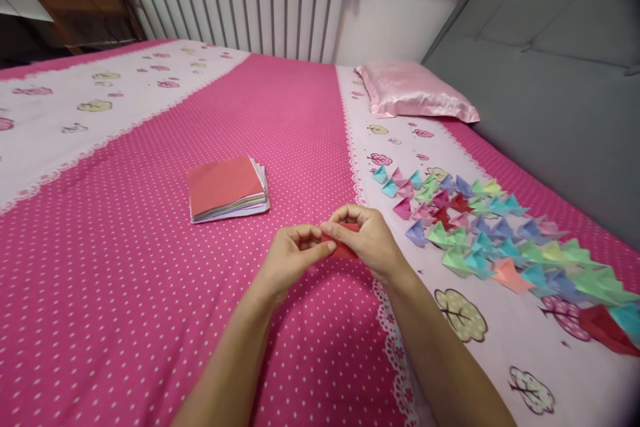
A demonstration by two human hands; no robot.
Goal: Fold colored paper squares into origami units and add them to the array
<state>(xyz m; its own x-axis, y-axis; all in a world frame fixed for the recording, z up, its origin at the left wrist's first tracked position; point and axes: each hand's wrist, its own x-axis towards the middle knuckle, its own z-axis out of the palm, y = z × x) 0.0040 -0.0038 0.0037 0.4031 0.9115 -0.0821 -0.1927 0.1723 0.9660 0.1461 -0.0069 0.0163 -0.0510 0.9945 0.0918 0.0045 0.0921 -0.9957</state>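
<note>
Both my hands meet over the pink dotted bedsheet [125,280], pinching a small folded piece of red paper [342,248] between them. My left hand [290,257] grips its left end with curled fingers. My right hand [365,237] curls over its right side, thumb and fingers closed on it. A stack of coloured paper squares [227,190], red sheet on top, lies on the bed just beyond my left hand. Many folded paper shapes [490,233] in blue, green, pink, purple and red lie spread on the sheet to the right of my hands.
A pink satin pillow [415,90] lies at the far right by the grey padded headboard [550,73]. A white radiator [250,0] stands behind the bed, and a wooden desk [75,7] is at the far left.
</note>
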